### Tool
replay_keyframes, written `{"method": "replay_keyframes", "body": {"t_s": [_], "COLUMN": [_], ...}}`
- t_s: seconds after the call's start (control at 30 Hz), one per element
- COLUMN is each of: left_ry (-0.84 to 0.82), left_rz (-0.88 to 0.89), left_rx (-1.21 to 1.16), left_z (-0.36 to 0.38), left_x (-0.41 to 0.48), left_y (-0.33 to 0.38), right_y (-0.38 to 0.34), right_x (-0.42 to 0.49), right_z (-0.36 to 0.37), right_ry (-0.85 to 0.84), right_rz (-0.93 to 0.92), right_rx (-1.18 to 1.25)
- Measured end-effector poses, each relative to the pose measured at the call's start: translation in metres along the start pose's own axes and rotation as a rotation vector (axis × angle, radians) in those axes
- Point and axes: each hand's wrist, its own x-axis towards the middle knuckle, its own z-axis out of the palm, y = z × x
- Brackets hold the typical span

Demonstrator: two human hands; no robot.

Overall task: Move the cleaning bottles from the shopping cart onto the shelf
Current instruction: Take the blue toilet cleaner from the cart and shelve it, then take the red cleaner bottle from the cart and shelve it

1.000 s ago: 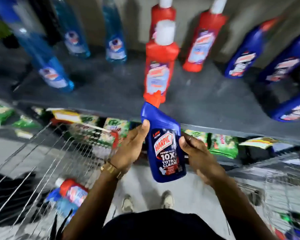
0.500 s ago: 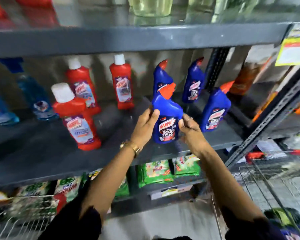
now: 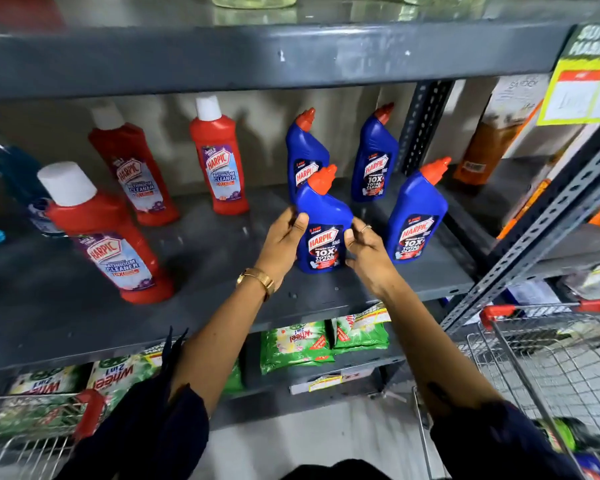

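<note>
Where the frame's centre shows both hands meeting, a blue bottle (image 3: 323, 233) stands between them on the grey shelf (image 3: 222, 271), its long axis upright with a slight lean, red nozzle cap angled to the upper right. Left hand (image 3: 283, 242) cups the bottle's left flank, fingers curled against the shoulder; right hand (image 3: 364, 247) presses the right flank, thumb on the label edge, a ring visible. Both hands hold the bottle, equally near it. Its base appears to touch the shelf, though this cannot be told for certain. Judged step: settling and releasing, so the move likely turns on whether the base sits flat. Neighbours: a front blue bottle (image 3: 414, 220) just beside, to the right; two more blue ones behind, centre (image 3: 305, 157) and centre right (image 3: 374, 161). Left of centre, three red bottles (image 3: 219, 168), tall, white-capped. All are glossy moulded plastic with printed labels. Shelf: matt painted metal, scuffed. Cart (image 3: 551, 362): wire mesh, red-tipped handle, lower right. Green packets (image 3: 297, 344): soft film, on the shelf below.
</note>
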Motion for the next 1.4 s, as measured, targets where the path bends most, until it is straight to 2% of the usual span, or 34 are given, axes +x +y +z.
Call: {"method": "replay_keyframes", "body": {"t_s": [0.27,0.37,0.47,0.53,0.6,0.67,0.8,0.9,1.03,1.1,1.27,1.33,1.4], "left_ry": [-0.014,-0.023,-0.001,0.049,0.065,0.125,0.454,0.743,0.906,0.971,1.062,1.012,0.894], "left_rz": [-0.011,-0.056,-0.097,-0.103,-0.088,-0.074,-0.090,-0.191,-0.413,-0.561,-0.920,-1.046,-1.143], "left_rx": [-0.030,-0.022,0.009,0.040,0.011,-0.005,-0.041,-0.037,-0.054,-0.056,0.012,0.061,0.180], "left_z": [0.000,-0.003,-0.011,-0.027,-0.048,-0.079,-0.152,-0.215,-0.283,-0.305,-0.337,-0.345,-0.351], "left_x": [0.003,-0.003,-0.021,-0.042,-0.069,-0.103,-0.182,-0.257,-0.362,-0.408,-0.483,-0.497,-0.503], "left_y": [-0.002,-0.007,-0.015,-0.020,-0.021,-0.019,-0.025,-0.046,-0.092,-0.118,-0.192,-0.223,-0.250], "right_y": [0.006,0.020,0.040,0.050,0.056,0.062,0.084,0.109,0.145,0.163,0.205,0.223,0.239], "right_x": [0.000,-0.014,-0.049,-0.074,-0.093,-0.108,-0.134,-0.157,-0.189,-0.200,-0.201,-0.204,-0.207], "right_z": [-0.004,0.005,0.023,0.046,0.071,0.104,0.181,0.246,0.322,0.350,0.411,0.434,0.448], "right_ry": [0.021,0.203,0.510,0.558,0.470,0.276,-0.169,-0.439,-0.683,-0.717,-0.613,-0.594,-0.547], "right_rz": [-0.041,-0.065,-0.174,-0.313,-0.395,-0.415,-0.378,-0.326,-0.271,-0.200,-0.057,-0.014,0.000], "right_rx": [-0.049,-0.081,-0.221,-0.319,-0.384,-0.470,-0.622,-0.683,-0.802,-0.904,-1.137,-1.230,-1.310]}}
